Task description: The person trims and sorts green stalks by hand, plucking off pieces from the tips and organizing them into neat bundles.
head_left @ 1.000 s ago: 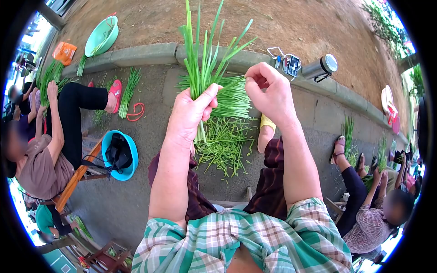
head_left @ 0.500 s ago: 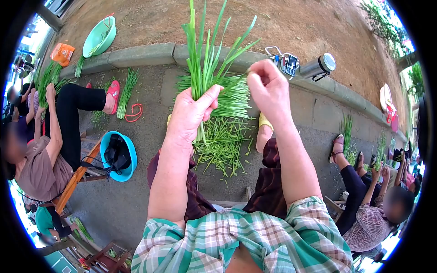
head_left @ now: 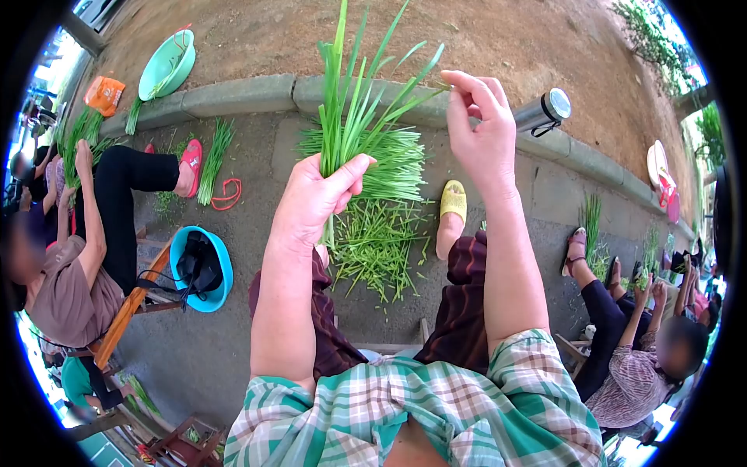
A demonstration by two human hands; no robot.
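A bunch of long green chives (head_left: 342, 124) stands upright in my left hand (head_left: 317, 194), whose fingers and thumb are wrapped round its lower part. The leaves fan out above the fist. To the right, my right hand (head_left: 484, 136) is closed in a pinch at the tip of one leaf that leans out from the bunch. Below and behind the bunch, a pile of chives (head_left: 397, 167) lies on the pavement. Nearer to me is a scatter of short green pieces (head_left: 377, 249), between my feet.
A stone kerb (head_left: 233, 99) crosses ahead, with a steel flask (head_left: 542, 113) on it. At left are a blue basin (head_left: 222, 289) with a black bag, a chive bundle (head_left: 215, 159) and a seated person (head_left: 66, 288). Another person (head_left: 630, 377) sits at right, and a green basin (head_left: 167, 66) stands beyond.
My right hand has moved up and right, away from the bunch, and the leaf at its fingertips stretches further out. My left hand has shifted slightly left and down with the chives.
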